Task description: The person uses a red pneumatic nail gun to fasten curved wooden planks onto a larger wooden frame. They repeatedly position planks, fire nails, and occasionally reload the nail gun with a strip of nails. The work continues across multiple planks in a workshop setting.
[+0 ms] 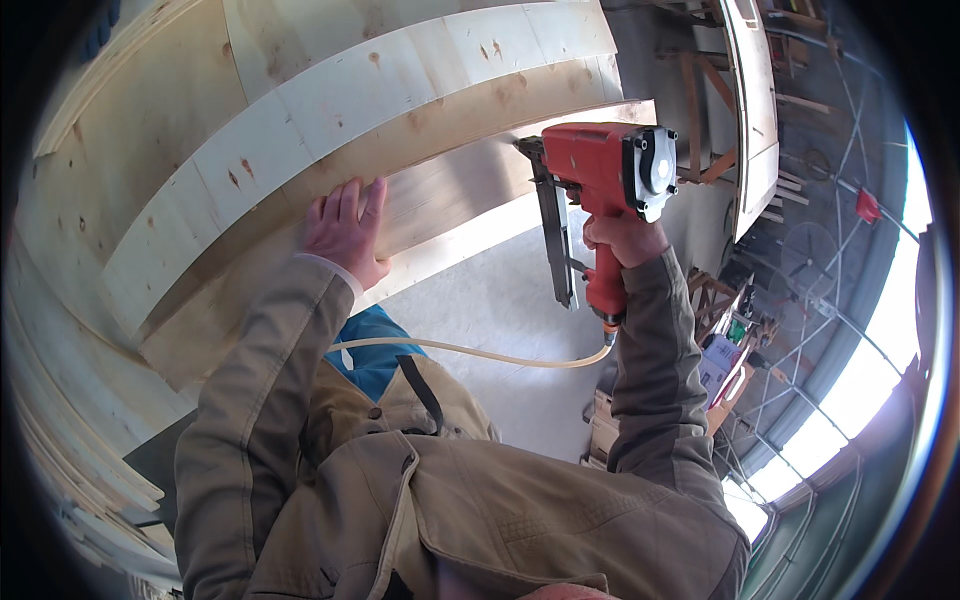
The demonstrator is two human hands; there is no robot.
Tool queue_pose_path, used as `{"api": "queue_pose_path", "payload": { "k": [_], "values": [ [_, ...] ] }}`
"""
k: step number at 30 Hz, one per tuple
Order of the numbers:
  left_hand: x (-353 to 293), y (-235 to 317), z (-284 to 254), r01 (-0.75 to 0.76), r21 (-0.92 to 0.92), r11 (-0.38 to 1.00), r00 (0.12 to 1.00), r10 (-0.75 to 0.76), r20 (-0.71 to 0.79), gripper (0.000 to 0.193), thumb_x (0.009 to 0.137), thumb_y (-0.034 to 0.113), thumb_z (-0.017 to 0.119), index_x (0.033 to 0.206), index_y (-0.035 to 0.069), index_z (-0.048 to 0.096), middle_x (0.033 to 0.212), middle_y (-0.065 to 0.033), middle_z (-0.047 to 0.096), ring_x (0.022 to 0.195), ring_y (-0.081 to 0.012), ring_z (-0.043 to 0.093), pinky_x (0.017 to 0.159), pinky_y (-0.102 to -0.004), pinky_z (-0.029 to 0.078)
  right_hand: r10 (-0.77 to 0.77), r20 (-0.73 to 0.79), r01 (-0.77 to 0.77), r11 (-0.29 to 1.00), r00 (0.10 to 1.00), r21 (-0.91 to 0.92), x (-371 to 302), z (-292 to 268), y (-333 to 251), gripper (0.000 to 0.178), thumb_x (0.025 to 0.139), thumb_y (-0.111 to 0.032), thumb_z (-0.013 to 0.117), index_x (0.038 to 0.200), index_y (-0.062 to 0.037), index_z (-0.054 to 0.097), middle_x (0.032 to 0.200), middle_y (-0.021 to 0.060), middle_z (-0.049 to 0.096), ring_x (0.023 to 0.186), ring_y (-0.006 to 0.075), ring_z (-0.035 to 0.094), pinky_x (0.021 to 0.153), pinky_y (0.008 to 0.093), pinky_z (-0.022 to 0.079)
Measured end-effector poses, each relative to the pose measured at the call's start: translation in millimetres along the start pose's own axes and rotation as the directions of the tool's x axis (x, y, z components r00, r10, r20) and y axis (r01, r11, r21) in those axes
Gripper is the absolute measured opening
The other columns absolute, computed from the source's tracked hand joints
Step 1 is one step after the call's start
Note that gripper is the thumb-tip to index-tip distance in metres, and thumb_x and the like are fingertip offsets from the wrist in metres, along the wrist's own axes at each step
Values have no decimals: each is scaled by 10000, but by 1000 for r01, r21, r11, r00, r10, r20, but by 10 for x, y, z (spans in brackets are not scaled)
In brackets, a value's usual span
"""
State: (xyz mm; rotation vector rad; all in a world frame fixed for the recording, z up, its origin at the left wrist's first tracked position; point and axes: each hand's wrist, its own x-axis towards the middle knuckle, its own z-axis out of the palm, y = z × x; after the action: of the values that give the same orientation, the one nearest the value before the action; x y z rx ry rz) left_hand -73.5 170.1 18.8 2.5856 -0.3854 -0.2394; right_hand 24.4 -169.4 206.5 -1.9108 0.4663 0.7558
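- Right hand (627,240) wraps tightly around the handle of a red-bodied nail gun with a long black magazine (590,160).
- Long tan plywood strip (460,192) lies ahead of the torso, long axis running left to right; the gun's nose is at its upper edge toward the right end — contact I cannot tell.
- Left hand (347,228) lies farther left on that strip, fingers extended, holding no tool.
- Count: one gun, one thin cream air hose (480,353), two hands — stacked sheets at left too overlapped to count.
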Motion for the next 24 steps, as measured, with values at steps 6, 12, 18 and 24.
{"api": "queue_pose_path", "payload": {
  "k": [6, 12, 18, 24],
  "values": [
    [-7, -14, 36, -7, -15, 1000, 1000, 7, -5, 1182, 604, 298, 911, 1596, 140, 288, 1478, -215, 426, 1371, -374, 439, 1121, -559, 341, -25, 14, 25, 1000, 1000, 12, 1, 21, 14, 632, 686, 102, 597, 1308, -8, 613, 1111, 96, 680, 704, 153, 621, 575, 319, 512],
    [-13, -24, 59, -25, 8, 1000, 1000, 25, -8, 1186, 611, 305, 910, 1601, 145, 275, 1485, -208, 416, 1376, -370, 432, 1124, -551, 342, 14, -12, -14, 997, 1000, -71, 33, 18, 76, 515, 686, 73, 608, 1192, -2, 663, 936, 67, 673, 676, 159, 613, 565, 336, 506],
    [-9, -42, 73, -25, 10, 1000, 999, 25, -24, 1181, 596, 330, 914, 1591, 152, 305, 1479, -192, 429, 1361, -352, 451, 1112, -552, 357, 78, -19, -80, 987, 997, -143, -77, 24, 164, 560, 713, 81, 602, 1268, 5, 619, 1023, 94, 670, 695, 156, 610, 599, 305, 509],
    [-16, -42, 126, -29, 63, 998, 997, 33, -71, 1179, 582, 335, 918, 1588, 160, 327, 1449, -172, 461, 1342, -336, 470, 1105, -535, 371, 49, -44, -52, 997, 998, -59, -402, -2, 341, 537, 703, 82, 606, 1235, 23, 641, 938, 71, 656, 657, 138, 588, 561, 305, 499]
  ]
}}
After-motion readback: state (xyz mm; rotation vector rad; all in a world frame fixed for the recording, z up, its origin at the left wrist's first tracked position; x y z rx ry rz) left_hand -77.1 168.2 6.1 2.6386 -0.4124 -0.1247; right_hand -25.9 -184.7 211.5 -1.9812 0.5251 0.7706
